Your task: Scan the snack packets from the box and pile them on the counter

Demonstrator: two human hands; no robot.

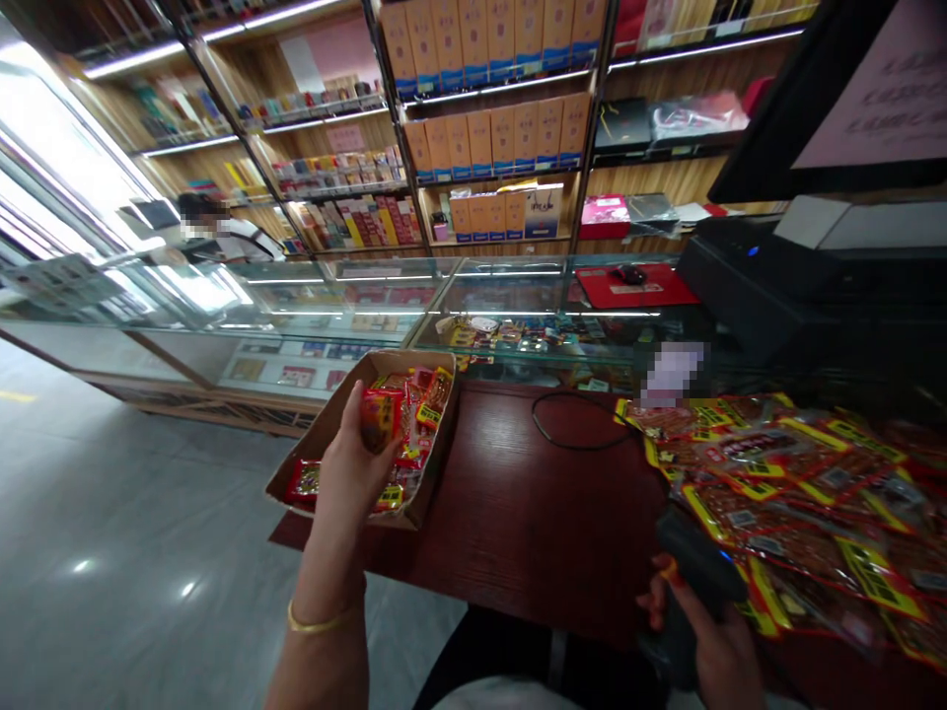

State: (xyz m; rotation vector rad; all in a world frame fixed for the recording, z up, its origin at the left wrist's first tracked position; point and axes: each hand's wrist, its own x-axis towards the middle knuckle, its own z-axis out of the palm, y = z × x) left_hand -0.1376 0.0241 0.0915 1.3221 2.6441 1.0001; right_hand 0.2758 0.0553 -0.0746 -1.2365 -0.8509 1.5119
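Observation:
My left hand (355,454) is closed on a small red snack packet (380,416), held over an open cardboard box (444,434). Inside the box lie more red and yellow snack packets (414,444). At the lower right my right hand (710,631) is wrapped round the handle of a black barcode scanner (699,567) with a small blue light. Beside the scanner spreads a heap of flat snack packets (799,493) with yellow and red edges.
The dark red wooden table (533,503) carries the box, the heap and a looped black cable (544,434). Behind it stands a glass display counter (355,296), with a red mouse mat (666,286) on top. A monitor (836,108) stands at right. A person (229,232) is far left.

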